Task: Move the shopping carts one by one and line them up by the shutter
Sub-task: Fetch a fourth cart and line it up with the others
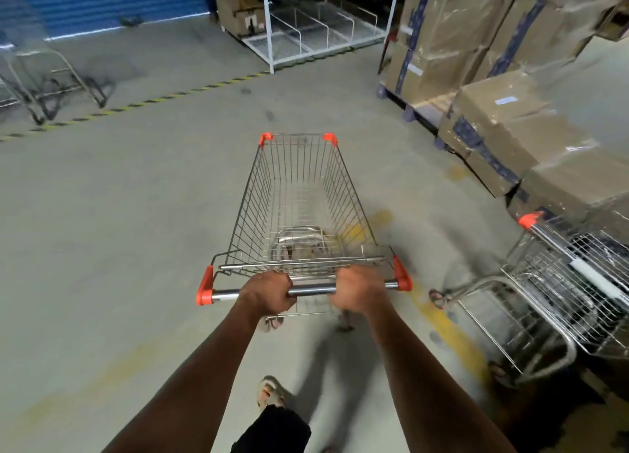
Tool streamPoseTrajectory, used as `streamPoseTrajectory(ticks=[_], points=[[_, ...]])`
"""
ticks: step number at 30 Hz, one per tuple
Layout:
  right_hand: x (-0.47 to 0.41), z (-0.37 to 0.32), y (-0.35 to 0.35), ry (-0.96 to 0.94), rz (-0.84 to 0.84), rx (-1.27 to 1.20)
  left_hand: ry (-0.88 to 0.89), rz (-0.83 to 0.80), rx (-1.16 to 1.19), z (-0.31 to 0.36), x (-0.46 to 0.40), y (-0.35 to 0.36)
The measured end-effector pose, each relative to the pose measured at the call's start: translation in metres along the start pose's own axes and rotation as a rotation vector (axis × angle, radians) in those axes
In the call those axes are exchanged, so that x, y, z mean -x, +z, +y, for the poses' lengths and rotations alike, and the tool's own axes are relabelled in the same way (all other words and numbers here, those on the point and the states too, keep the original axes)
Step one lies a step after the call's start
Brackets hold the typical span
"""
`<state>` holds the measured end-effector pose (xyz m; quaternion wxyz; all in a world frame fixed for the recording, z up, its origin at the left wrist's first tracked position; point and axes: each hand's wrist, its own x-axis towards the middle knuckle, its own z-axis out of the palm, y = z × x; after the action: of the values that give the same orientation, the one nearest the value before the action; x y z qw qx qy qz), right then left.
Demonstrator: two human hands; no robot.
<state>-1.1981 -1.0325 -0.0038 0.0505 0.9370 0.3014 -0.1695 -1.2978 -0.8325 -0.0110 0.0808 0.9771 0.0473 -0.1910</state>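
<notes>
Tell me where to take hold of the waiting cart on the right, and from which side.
Probably the handle bar of the waiting cart, as both hands, left hand and right hand, grip the bar now. Come from the handle end; boxes block the far side.

Shopping carts: one mid-floor [299, 214], two hands on its handle, left hand [269, 292], right hand [360, 287]. Nested carts at the floor's right edge [561, 299]; count unclear. Blurred carts at the far left by the blue shutter [112, 3], at least two [41, 71]. One white wire rack [306, 27] at the far edge. Cardboard boxes [510, 61]: many, stacked, uncountable.
</notes>
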Motion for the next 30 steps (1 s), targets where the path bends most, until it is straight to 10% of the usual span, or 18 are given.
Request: streamPoseTrajectory(ticks=[30], points=[[-0.356, -0.155, -0.121, -0.281, -0.004, 0.182, -0.287, 0.119, 0.193, -0.27, -0.163, -0.098]])
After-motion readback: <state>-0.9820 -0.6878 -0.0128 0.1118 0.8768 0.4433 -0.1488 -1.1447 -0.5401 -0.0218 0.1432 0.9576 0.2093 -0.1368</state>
